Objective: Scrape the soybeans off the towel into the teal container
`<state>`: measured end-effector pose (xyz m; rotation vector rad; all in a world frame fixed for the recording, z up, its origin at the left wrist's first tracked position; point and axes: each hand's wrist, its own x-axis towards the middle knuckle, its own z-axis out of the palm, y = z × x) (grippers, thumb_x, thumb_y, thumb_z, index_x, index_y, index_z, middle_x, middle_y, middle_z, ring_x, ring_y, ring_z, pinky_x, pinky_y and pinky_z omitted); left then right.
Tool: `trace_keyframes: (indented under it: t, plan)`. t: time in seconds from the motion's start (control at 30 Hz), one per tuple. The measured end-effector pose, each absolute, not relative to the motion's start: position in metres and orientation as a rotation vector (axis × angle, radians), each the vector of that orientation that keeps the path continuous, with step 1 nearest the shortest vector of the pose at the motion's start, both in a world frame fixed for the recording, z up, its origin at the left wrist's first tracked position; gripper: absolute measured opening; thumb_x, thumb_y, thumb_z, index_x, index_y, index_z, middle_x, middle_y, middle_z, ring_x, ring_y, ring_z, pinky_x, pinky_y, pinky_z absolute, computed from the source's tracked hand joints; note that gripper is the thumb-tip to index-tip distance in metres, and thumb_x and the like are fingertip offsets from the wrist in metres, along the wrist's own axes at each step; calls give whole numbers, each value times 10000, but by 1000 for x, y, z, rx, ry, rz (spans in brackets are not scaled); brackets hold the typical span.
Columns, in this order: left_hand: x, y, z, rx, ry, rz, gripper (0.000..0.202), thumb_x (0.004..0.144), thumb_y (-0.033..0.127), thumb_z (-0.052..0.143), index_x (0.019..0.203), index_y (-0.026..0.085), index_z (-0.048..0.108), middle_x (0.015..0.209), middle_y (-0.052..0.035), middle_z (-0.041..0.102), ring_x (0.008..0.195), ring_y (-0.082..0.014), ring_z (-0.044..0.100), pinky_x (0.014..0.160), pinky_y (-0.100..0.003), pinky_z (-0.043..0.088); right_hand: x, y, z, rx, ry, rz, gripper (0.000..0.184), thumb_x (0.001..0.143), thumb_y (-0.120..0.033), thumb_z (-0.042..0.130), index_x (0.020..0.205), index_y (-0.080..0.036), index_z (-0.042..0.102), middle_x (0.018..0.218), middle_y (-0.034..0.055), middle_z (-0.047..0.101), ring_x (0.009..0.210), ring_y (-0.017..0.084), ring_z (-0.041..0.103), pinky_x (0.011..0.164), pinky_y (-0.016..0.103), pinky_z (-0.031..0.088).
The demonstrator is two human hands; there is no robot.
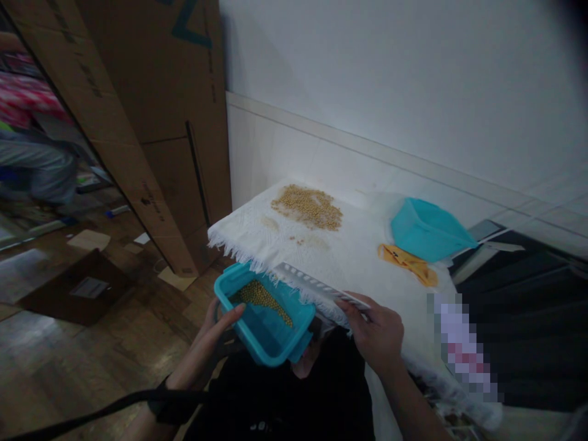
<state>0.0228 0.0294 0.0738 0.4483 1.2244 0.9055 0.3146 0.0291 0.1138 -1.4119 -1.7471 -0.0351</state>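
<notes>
Soybeans (263,297) are held in a teal rectangular plastic tub (275,343), clasped at its left wall by the left hand (218,327) just below the front edge of the white fringed cloth (358,257). A flat grey-white strip (312,285) is pinched by the right hand (374,334) on that edge, just above the tub. Farther back on the cloth are seen a loose bean pile (307,207), an orange wrapper (408,263) and a second teal tub (427,229).

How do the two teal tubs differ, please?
The near tub is held by the left hand off the table edge, beside the right hand's strip; the far tub rests on the cloth, untouched. The near tub holds beans; the far tub, tilted, shows none. Both are teal and rectangular.
</notes>
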Motion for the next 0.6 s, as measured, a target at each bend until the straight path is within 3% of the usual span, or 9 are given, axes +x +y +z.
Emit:
trace_keyframes:
  t: [0.2,0.33,0.6]
  plan:
    - [22,32,71,436,1230,906,968,728,527,876,1519,372,339,1348,-144,670,1008,-330,770,851,-462,614,318,61,112,-1514,-1424,-157,392,916,-538,643,853,-194,821,682,47,778,582,198,713,550,253,507]
    - [20,32,69,428,1241,898,1013,703,525,892,1523,392,313,1406,-148,636,1003,-327,772,818,-447,618,317,88,110,-1571,-1393,-190,444,909,-567,622,753,-181,775,577,35,706,505,168,628,520,253,432]
    - [20,29,71,430,1169,887,1039,740,508,876,1572,406,263,1457,-150,618,1052,-346,772,933,-511,607,318,94,104,-1594,-1438,-181,482,910,-607,590,737,-185,748,568,38,683,507,168,613,518,253,397]
